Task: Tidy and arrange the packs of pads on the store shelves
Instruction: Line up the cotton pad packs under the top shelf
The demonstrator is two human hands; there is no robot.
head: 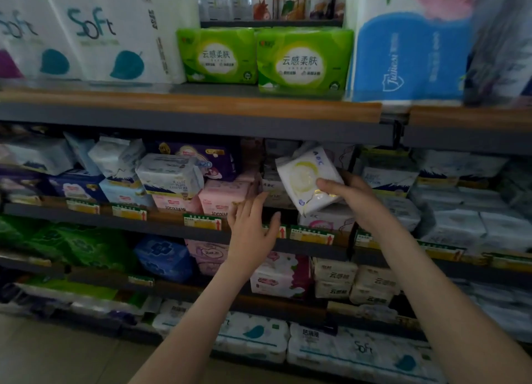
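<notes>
— What is the right hand holding?
— A white plastic pack of pads with a yellow crescent, gripped tilted in front of the dark middle shelf, thumb across its face.
— And the left hand?
— Fingers straight and spread, holding nothing, just beside the pink packs of pads stacked on that shelf; contact cannot be told. A white-and-blue pack lies on them.
</notes>
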